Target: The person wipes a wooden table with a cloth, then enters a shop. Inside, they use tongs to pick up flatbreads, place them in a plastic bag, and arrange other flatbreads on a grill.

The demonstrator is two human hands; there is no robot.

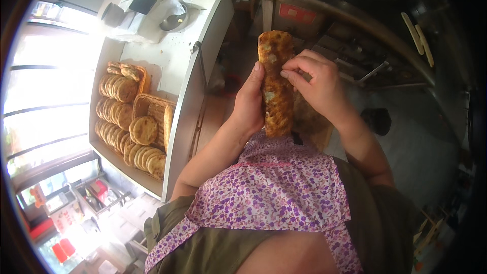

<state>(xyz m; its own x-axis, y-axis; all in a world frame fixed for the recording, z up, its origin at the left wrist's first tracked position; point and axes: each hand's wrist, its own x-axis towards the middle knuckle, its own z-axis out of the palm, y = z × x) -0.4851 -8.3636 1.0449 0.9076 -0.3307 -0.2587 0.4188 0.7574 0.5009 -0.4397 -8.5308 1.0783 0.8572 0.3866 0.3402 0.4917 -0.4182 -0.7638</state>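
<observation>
A long, browned flatbread (277, 95) with darker baked patches and a few pale spots is held upright in front of my chest. My left hand (249, 99) grips it along its left edge, thumb on the face turned to me. At the opposite edge, the thumb and forefinger of my right hand (317, 83) are brought together against the bread's surface. Whether a bit of crust is pinched between them cannot be made out. Below the bread is my purple floral apron (270, 194).
To the left, a white-walled display counter (182, 121) holds rows of round flatbreads (118, 114) and a wicker basket (152, 104). A metal bowl (173, 21) is at its far end. Two long dough strips (417, 40) lie on the dark worktop (365, 3) at right. A black object (376, 121) is on the floor.
</observation>
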